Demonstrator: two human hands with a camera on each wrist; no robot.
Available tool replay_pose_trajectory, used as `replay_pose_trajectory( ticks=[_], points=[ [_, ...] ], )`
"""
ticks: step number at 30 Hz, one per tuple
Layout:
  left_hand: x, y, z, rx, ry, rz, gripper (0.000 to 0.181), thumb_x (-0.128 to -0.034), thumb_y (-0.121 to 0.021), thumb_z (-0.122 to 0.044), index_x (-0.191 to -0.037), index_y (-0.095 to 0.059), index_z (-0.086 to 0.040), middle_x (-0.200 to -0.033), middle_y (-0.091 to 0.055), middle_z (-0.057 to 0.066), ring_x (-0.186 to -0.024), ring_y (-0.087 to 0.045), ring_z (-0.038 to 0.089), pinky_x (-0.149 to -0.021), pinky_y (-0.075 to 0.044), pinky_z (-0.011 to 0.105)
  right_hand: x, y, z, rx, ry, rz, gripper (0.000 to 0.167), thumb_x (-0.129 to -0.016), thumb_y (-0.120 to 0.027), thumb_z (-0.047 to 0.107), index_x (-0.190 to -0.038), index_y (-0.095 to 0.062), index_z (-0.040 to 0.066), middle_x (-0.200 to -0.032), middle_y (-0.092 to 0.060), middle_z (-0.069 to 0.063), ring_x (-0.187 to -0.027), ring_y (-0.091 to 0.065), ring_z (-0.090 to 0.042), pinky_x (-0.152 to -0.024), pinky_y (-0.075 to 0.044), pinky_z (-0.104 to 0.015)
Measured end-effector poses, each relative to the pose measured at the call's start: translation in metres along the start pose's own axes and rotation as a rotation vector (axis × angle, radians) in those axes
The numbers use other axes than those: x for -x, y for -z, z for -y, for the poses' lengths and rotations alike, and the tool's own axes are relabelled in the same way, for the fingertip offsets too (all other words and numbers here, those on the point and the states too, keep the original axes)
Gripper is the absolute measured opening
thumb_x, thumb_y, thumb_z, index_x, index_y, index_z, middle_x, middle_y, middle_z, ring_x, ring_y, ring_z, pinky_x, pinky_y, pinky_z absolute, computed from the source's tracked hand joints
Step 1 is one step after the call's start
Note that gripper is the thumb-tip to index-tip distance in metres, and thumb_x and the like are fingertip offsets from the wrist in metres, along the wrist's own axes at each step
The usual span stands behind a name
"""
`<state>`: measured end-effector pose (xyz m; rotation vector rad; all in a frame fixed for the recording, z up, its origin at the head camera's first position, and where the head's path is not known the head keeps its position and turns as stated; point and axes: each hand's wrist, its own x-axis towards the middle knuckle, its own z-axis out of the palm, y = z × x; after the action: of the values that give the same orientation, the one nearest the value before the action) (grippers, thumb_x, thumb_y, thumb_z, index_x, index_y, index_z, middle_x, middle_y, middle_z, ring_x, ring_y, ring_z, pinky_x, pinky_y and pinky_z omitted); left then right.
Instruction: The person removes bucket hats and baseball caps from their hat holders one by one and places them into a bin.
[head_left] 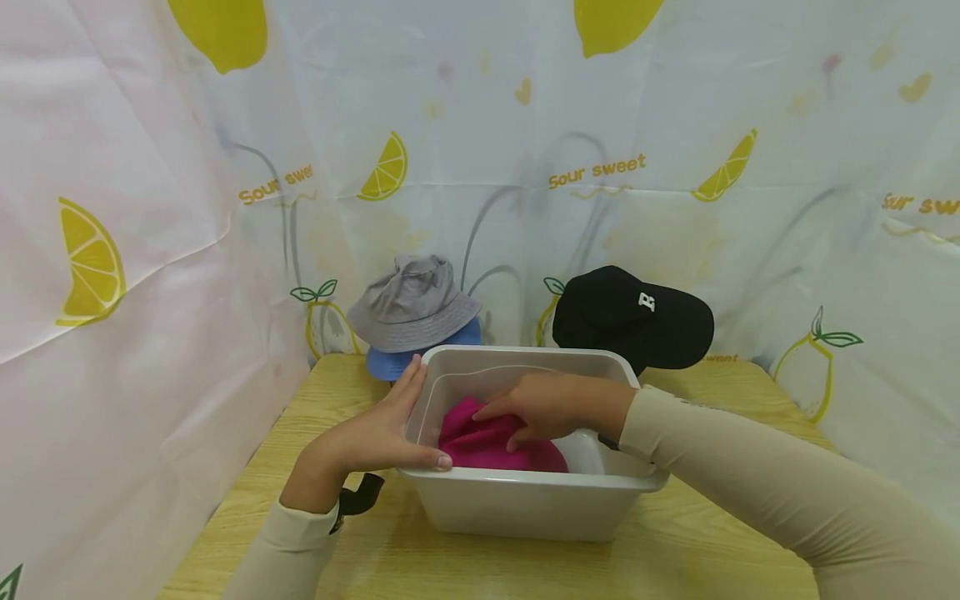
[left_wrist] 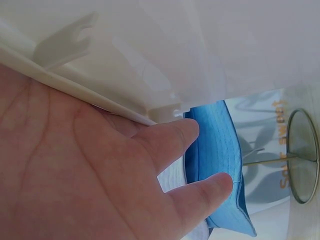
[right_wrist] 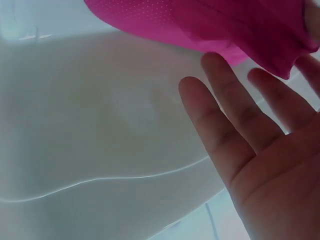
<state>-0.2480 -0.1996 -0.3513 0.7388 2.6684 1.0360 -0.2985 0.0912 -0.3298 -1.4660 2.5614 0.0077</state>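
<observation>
A white plastic basin (head_left: 525, 506) stands on the table, with a bright pink hat (head_left: 498, 442) inside it toward the left. In the right wrist view, small dots cover part of the pink hat (right_wrist: 145, 15). My right hand (head_left: 543, 406) reaches into the basin and touches the hat, thumb and forefinger apart. Its other fingers stretch out loosely below the hat's edge. Along the basin's left side lies my left hand (head_left: 382, 429), thumb on the front rim. Seen from the left wrist, its nearly straight fingers (left_wrist: 172, 137) extend under the rim outside the basin.
Behind the basin at left, a grey bucket hat (head_left: 416, 304) sits above a blue hat (head_left: 382, 365). A black cap (head_left: 622, 321) with a white letter is at back right. Lemon-print curtains (head_left: 480, 108) surround the wooden table (head_left: 712, 542).
</observation>
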Motion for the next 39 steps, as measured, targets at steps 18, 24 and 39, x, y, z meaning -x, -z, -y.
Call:
replay_pose_trajectory(
  ticks=[18,24,39],
  points=[
    [0.001,0.001,0.000,-0.025,-0.005,-0.007,0.137,-0.0748,-0.084,-0.062,-0.167,0.005,-0.014,-0.173,0.020,0.002,-0.161,0.001,0.035,-0.121,-0.028,0.063,-0.016,-0.003,0.007,0.023,0.032,0.131,0.089,-0.082,-0.088,0.039,-0.159,-0.043,0.036,-0.167,-0.037,0.000,-0.151,-0.041,-0.021,-0.120,-0.040,-0.044],
    [0.000,0.000,0.001,-0.017,-0.014,-0.008,0.137,-0.0746,-0.085,-0.061,-0.168,0.004,-0.015,-0.173,0.020,0.002,-0.161,0.003,0.034,-0.122,-0.026,0.064,-0.022,-0.011,0.009,0.046,0.047,0.154,0.084,-0.085,-0.085,0.043,-0.158,-0.043,0.036,-0.166,-0.039,0.002,-0.150,-0.043,-0.022,-0.116,-0.044,-0.045],
    [0.001,0.001,-0.001,-0.017,-0.012,0.001,0.136,-0.0761,-0.084,-0.061,-0.167,0.006,-0.014,-0.173,0.020,0.004,-0.161,0.005,0.035,-0.123,-0.023,0.064,-0.026,-0.019,0.014,0.122,0.056,0.192,0.079,-0.092,-0.077,0.042,-0.161,-0.038,0.036,-0.168,-0.036,0.001,-0.148,-0.045,-0.022,-0.119,-0.041,-0.041]
  ],
)
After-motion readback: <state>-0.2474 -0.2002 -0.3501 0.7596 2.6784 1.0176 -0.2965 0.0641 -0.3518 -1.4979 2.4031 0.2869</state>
